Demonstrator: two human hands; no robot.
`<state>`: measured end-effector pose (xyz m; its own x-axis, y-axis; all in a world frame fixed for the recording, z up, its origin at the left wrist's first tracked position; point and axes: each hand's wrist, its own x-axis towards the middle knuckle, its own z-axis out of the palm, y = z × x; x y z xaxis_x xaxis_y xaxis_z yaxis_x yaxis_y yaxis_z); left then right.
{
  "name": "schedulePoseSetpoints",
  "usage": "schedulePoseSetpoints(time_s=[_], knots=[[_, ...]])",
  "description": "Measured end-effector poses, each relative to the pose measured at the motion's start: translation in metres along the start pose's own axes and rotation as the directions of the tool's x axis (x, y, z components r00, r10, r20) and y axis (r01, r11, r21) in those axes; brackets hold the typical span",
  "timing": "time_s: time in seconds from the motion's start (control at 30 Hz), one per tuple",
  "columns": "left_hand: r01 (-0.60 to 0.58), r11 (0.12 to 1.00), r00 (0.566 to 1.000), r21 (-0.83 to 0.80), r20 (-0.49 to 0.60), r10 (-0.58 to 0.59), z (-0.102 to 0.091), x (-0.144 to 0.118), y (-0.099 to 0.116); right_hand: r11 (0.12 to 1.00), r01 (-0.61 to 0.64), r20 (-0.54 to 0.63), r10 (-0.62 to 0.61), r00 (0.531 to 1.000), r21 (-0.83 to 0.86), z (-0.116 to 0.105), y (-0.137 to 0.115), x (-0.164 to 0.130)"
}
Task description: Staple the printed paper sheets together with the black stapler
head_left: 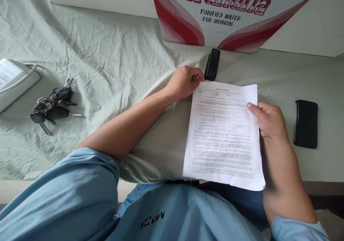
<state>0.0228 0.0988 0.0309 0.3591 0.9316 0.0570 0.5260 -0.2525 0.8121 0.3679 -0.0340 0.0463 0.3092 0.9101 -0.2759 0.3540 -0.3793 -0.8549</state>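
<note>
Printed paper lies on the cloth, light and limp: right hand pinches its right edge, left hand fingertips nip its top-left corner beside the black stapler.

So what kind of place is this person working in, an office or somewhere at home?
Probably a makeshift desk at home or in a small office. The table is draped with a wrinkled pale green cloth, a Wahaha purified-water carton leans against the wall, and a bunch of keys lies near the printed paperwork.
</note>
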Motion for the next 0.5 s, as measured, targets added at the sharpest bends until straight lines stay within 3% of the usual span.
schedulePoseSetpoints(time_s=[0.23,0.43,0.5], knots=[[-0.051,0.998,0.994,-0.041,-0.100,0.047,0.0086,-0.0028,-0.0031,0.992,-0.032,-0.116,0.046,0.992,0.121,0.0045,-0.0070,-0.0053],[-0.048,0.992,0.996,-0.117,-0.075,0.039,0.0101,-0.0056,-0.0064,0.986,-0.034,-0.131,0.056,0.990,0.161,0.0063,-0.0091,-0.0068],[-0.094,0.990,0.992,-0.104,-0.088,0.085,0.0098,-0.0060,-0.0073,0.987,-0.039,-0.127,0.060,0.990,0.155,0.0056,-0.0080,-0.0065]])
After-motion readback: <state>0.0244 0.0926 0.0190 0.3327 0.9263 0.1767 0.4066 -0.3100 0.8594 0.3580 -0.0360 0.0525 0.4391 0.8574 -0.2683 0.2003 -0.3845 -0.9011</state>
